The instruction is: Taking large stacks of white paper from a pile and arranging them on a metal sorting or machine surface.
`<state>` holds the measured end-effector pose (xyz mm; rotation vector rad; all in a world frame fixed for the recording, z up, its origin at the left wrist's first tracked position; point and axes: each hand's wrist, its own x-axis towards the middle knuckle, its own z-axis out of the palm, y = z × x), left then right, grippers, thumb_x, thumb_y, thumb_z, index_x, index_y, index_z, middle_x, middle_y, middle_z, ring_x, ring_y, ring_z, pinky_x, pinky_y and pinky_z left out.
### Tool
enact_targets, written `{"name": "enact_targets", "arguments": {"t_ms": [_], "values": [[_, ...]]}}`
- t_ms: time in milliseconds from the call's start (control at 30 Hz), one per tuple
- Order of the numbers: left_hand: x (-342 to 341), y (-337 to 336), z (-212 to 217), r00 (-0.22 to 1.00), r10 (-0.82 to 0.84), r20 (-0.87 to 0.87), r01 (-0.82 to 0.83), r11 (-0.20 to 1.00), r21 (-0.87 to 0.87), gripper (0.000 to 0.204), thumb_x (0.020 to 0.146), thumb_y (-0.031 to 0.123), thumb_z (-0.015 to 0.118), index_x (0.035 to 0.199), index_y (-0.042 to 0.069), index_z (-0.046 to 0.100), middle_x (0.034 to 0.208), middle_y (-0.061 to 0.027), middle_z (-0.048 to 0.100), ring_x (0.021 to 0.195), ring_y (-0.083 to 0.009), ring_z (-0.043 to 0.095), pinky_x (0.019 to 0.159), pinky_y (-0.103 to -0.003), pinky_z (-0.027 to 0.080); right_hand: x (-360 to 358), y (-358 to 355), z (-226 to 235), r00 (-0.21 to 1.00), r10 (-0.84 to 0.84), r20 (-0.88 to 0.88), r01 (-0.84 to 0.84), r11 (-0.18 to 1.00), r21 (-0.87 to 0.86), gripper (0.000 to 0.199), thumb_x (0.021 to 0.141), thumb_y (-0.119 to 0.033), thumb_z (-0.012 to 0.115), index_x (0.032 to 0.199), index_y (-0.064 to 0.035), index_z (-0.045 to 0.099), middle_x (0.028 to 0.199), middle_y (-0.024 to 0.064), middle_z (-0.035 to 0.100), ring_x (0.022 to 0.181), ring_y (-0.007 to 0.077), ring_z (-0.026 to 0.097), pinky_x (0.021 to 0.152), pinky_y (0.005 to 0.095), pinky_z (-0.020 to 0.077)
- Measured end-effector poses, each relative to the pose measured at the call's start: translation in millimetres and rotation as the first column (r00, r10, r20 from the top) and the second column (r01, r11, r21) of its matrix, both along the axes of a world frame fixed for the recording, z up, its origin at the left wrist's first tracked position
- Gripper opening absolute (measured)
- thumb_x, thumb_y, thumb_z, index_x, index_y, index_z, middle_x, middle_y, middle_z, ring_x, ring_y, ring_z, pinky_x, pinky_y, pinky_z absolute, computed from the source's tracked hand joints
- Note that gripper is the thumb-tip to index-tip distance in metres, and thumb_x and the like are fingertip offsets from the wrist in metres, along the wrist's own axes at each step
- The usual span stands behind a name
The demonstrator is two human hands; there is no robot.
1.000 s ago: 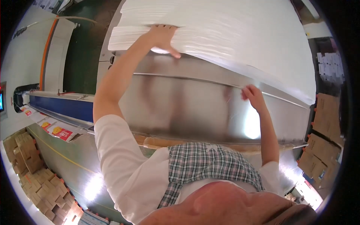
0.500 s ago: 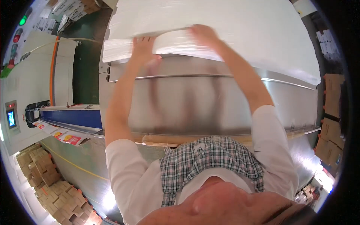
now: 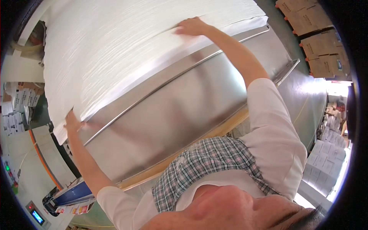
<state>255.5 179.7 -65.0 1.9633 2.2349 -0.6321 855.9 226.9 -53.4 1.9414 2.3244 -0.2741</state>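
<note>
The person's left hand (image 3: 73, 122) sits at the lower left corner of a thick stack of white paper sheets (image 3: 126, 50), fingers curled in against the layered edge and the thumb lying on the steel below. Whether it actually pinches the sheets or only presses against them cannot be told, since the fingertips are hidden by the paper. The right hand (image 3: 193, 27) lies flat and spread, palm down, on the stack's top face near its front edge, holding nothing, only pressing on the sheets.

The stack is broad and matte, its upper surface faintly ribbed with fine parallel lines, and its front side shows many thin layers. It rests on the far part of a brushed stainless steel table (image 3: 180, 103), its front edge running along the table from the left hand to the right end. The steel is smooth and dully reflective, catching blurred shadows of the arms, and a thin raised seam (image 3: 165, 82) runs across it just in front of the paper. A pale wooden strip (image 3: 214, 132) lines the table's near edge.

Both arms are bare below white short sleeves, with a checked apron (image 3: 207, 165) beneath. Brown cardboard boxes (image 3: 318, 42) stand beyond the right end of the table.
</note>
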Motion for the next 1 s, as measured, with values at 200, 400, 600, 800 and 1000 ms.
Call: {"name": "enact_targets", "arguments": {"t_ms": [200, 400, 600, 800, 1000], "values": [[-54.9, -15.4, -10.0, 0.993, 0.044, -0.109, -0.047, 0.999, -0.021, 0.108, 0.047, 0.025, 0.081, 0.134, 0.012, 0.018, 0.138, -0.0072, 0.023, 0.127, -0.0287, 0.021, 0.095, -0.062, 0.023, 106.8, 30.9, 1.1, 0.957, 0.285, 0.053, -0.269, 0.942, -0.203, 0.089, 0.052, -0.039, 0.075, 0.128, -0.0123, 0.037, 0.126, 0.0117, 0.043, 0.116, 0.0286, 0.040, 0.096, 0.0418, 0.0323], [7.6, 50.6, -23.9, 0.985, 0.137, -0.103, -0.143, 0.989, -0.048, 0.101, 0.047, 0.022, 0.081, 0.130, 0.017, 0.025, 0.135, -0.0091, 0.028, 0.125, -0.0364, 0.022, 0.100, -0.052, 0.023, 402.2, 32.2, -12.3, 0.917, 0.141, 0.373, -0.041, 0.964, -0.264, 0.109, 0.029, -0.024, 0.082, 0.127, -0.0089, 0.036, 0.126, 0.0142, 0.042, 0.118, 0.0309, 0.036, 0.098, 0.0390, 0.0308], [-47.6, -0.7, -13.0, 0.976, 0.207, -0.066, -0.204, 0.978, 0.054, 0.086, 0.055, 0.008, 0.072, 0.128, 0.020, 0.029, 0.138, -0.0101, 0.022, 0.128, -0.0357, 0.016, 0.101, -0.057, 0.017, 333.7, 42.3, -43.1, 0.898, -0.242, 0.368, 0.301, 0.947, -0.112, 0.097, 0.044, -0.005, 0.075, 0.128, -0.0107, 0.026, 0.131, 0.0176, 0.031, 0.125, 0.0356, 0.023, 0.098, 0.0525, 0.0252], [-61.0, -5.2, -17.4, 0.998, 0.042, 0.047, -0.049, 0.987, 0.156, 0.075, 0.056, 0.007, 0.070, 0.123, 0.021, 0.039, 0.133, -0.0102, 0.032, 0.128, -0.0296, 0.020, 0.101, -0.055, 0.014, 418.3, 21.3, -96.9, 0.931, -0.186, 0.313, 0.087, 0.949, 0.303, 0.067, 0.066, -0.012, 0.063, 0.125, -0.0136, 0.031, 0.130, 0.0141, 0.032, 0.126, 0.0331, 0.023, 0.094, 0.0522, 0.0267], [-53.4, -10.8, -16.4, 0.983, -0.041, 0.180, -0.044, 0.895, 0.444, 0.064, 0.056, 0.007, 0.068, 0.115, 0.022, 0.049, 0.128, -0.0104, 0.037, 0.125, -0.0290, 0.026, 0.102, -0.051, 0.015, 431.0, 12.4, -76.9, 0.917, -0.252, 0.308, 0.075, 0.870, 0.487, 0.067, 0.064, -0.012, 0.066, 0.124, -0.0131, 0.036, 0.128, 0.0118, 0.036, 0.125, 0.0311, 0.025, 0.092, 0.0523, 0.0305]]}}
